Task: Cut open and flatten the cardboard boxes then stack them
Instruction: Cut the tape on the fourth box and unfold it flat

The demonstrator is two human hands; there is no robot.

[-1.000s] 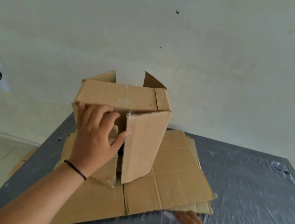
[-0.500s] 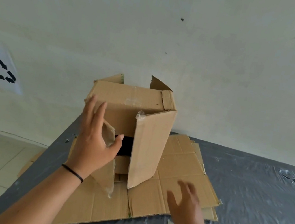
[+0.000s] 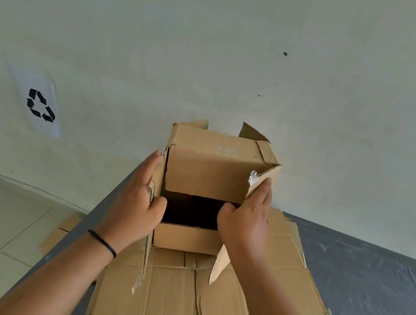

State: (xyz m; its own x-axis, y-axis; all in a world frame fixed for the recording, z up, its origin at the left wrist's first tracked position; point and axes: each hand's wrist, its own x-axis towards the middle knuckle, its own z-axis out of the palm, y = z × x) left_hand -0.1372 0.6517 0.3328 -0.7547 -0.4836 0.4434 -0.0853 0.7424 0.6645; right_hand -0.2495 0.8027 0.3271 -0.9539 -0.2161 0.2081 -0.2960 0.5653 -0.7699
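Both hands reach forward to a cardboard box [image 3: 213, 168] standing on a stack of flattened cardboard [image 3: 249, 291] on a grey, plastic-covered table [image 3: 368, 300]. The left hand [image 3: 136, 200] grips the left side flap [image 3: 153, 203], fingers outside, thumb curled round its edge. The right hand [image 3: 246, 221] grips the right side flap [image 3: 259, 186] likewise, thumb inside. The near end of the box gapes open and dark. The step appears to be spreading the flaps before flattening; next, the box probably needs its sides pushed down so it collapses flat. Both forearms extend forward, the wrists roughly level.
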